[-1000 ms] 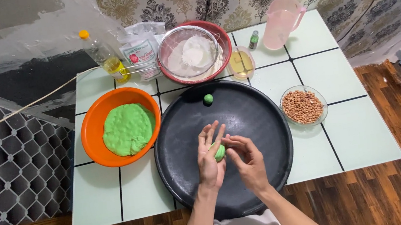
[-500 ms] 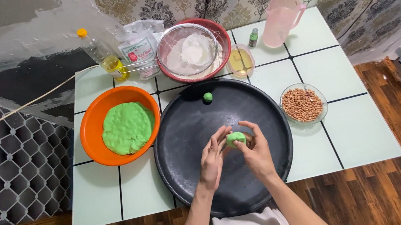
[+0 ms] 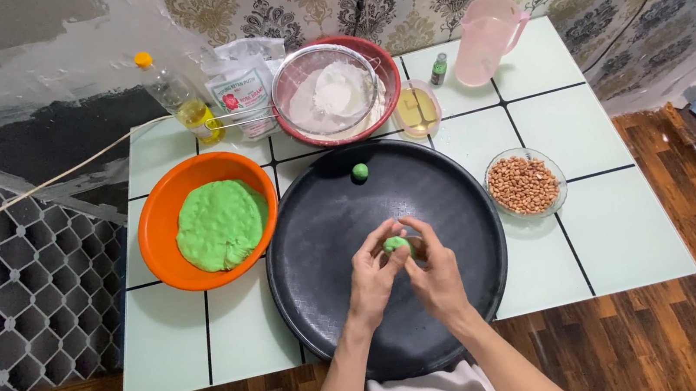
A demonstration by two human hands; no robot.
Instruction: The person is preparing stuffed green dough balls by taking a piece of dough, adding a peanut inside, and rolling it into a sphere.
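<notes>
Over black tray (image 3: 319, 251), both hands' fingertips (image 3: 390, 256) pinching green dough piece (image 3: 395, 244).

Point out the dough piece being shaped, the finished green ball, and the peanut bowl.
dough piece (image 3: 395, 243), head view, its top between the fingertips.
green ball (image 3: 359, 171), head view, its centre, on the black tray.
peanut bowl (image 3: 496, 163), head view, glass rim, upper left.

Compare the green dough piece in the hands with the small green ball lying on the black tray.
The dough piece is pinched between the fingertips of the left hand and right hand, raised off the black tray; the small ball lies alone near the tray's far edge, untouched. The held piece looks somewhat larger and uneven, while the ball looks round. Both share the bright green of the dough mass in the orange bowl.
</notes>
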